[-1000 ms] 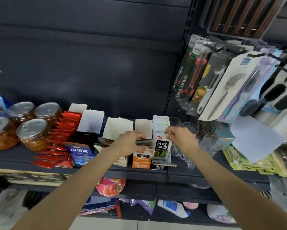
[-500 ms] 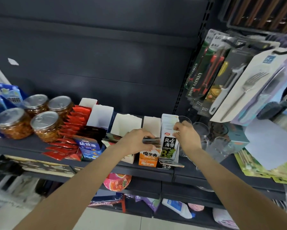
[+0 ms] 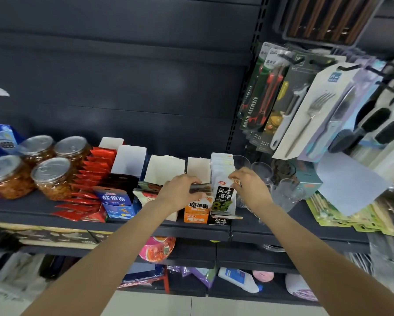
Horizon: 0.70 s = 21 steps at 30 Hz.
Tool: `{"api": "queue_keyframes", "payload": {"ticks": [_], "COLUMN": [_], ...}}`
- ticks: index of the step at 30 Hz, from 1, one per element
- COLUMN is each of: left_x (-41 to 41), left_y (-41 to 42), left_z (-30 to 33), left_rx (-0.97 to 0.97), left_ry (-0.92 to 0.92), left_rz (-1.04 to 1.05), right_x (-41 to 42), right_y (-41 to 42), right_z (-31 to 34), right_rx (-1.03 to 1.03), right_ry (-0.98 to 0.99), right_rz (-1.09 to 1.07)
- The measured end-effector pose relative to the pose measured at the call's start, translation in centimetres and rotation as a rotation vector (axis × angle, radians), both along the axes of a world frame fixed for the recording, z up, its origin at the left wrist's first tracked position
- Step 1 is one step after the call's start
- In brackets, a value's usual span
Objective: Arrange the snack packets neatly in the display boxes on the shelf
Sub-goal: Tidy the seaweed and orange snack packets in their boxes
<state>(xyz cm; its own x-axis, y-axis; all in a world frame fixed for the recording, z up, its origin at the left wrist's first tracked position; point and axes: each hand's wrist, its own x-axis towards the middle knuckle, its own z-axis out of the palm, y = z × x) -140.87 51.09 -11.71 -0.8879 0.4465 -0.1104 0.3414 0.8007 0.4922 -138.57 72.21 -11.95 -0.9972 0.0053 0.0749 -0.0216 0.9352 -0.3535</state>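
Both arms fwd, left hand [image 3: 180, 192] curled – gripping, right hand [image 3: 248, 185] pinching

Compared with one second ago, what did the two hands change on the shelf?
Hardly anything. The left hand still holds the dark flat packets over the orange display box; the right hand still pinches the white seaweed packets in the black box. Only the camera view shifted.

L hand [image 3: 180, 192] grips dark packets [image 3: 199, 188]; R hand [image 3: 248, 188] pinches white packet [image 3: 223, 195] in display box [image 3: 220, 221].
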Motion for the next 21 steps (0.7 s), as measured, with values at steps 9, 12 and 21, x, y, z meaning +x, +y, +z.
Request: {"api": "queue_keyframes", "payload": {"ticks": [9,12,21], "left_x": [0.1,0.2,0.6], "left_y": [0.1,0.1,0.2], "left_z": [-0.1,-0.3,-0.4], "left_rx": [0.032,0.041,0.053], "left_ry": [-0.022,-0.016,-0.006], "left_rz": [-0.01,-0.005,0.002], "right_x": [0.0,0.9,3.3], "right_y": [-0.3,-0.3,-0.3], "right_z": [0.0,0.2,0.0], "right_rx": [0.061,0.047,0.001], "right_ry": [-0.109,-0.054,-0.125], "right_rz": [0.058,0.074,0.151]}}
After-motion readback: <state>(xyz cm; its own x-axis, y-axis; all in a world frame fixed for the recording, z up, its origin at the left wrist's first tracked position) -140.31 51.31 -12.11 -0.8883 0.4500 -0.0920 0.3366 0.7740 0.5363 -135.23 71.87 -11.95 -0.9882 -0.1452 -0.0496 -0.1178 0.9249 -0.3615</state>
